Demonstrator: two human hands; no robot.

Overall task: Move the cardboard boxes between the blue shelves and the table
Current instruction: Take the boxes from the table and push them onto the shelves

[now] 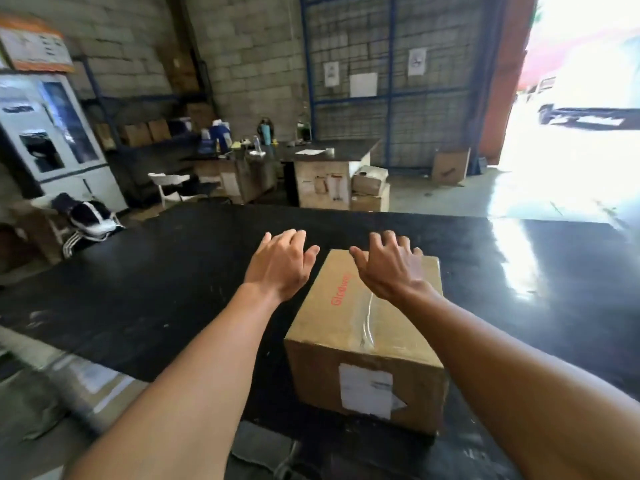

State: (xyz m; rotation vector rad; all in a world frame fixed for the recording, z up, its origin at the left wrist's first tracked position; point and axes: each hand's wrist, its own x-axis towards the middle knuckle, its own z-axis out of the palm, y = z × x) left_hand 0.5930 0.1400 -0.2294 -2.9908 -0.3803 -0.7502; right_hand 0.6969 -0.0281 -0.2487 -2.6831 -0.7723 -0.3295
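1. A brown cardboard box sits on a big black tabletop, close to its near edge.
2. The box is shut with clear tape down the middle of its top. It has red letters on top and a torn white label on its near side.
3. The left hand is just left of the box's far end, over the tabletop. Its fingers are spread and a little bent, and it holds nothing.
4. The right hand is over the far end of the box top, with its fingers spread too. I cannot tell if it touches the box.
5. The tabletop is shiny, with some pale scuffs. To the right of the box, bright light shines on it.
6. Far behind the box is another dark tabletop with bottles and papers on it.
7. More brown boxes are stacked on the floor next to it.
8. Behind the box and to the left are a white chair, a white cabinet and blue shelves with brown boxes on them.
9. The back wall behind the box is made of grey blocks. Part of it has a blue wire fence in front.
10. Far to the right of the box is a wide open doorway, very bright.
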